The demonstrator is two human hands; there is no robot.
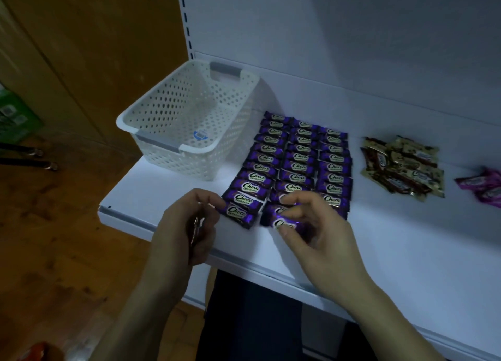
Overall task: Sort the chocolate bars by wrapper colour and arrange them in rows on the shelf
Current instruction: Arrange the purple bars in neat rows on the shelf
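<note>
Now: purple bar [283, 224] held at the rows [298, 157].
Your right fingers [295, 211] pinch it; left fingers' [208, 198] grip is unclear; a nudge could skew the rows.

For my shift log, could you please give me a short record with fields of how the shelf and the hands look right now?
shelf: white, carries everything below
basket: white, perforated, at the left; no bars visible inside
purple bars: three neat columns
gold-brown bars: loose pile, right of purple
pink bars: at right edge, partly cut off
right hand: pinches held purple bar at middle column's front
left hand: fingertips at left column's front bar; grip unclear
</note>
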